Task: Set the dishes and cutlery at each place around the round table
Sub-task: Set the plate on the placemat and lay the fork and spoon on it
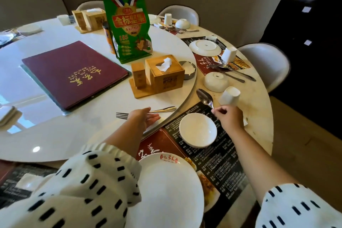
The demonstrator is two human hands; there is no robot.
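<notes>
White plate (166,190) nearest; right hand (228,118) pinches shiny spoon (205,98).

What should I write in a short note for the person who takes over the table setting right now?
Right hand: pinching the spoon by its handle, above the placemat.
Left hand: open, empty, at the fork lying on the turntable.
Nearest place: plate and bowl upright, cup inverted.
Two places to the right look set.
Left: lay down spoon and fork here; check the far left places, which are hard to see.
</notes>
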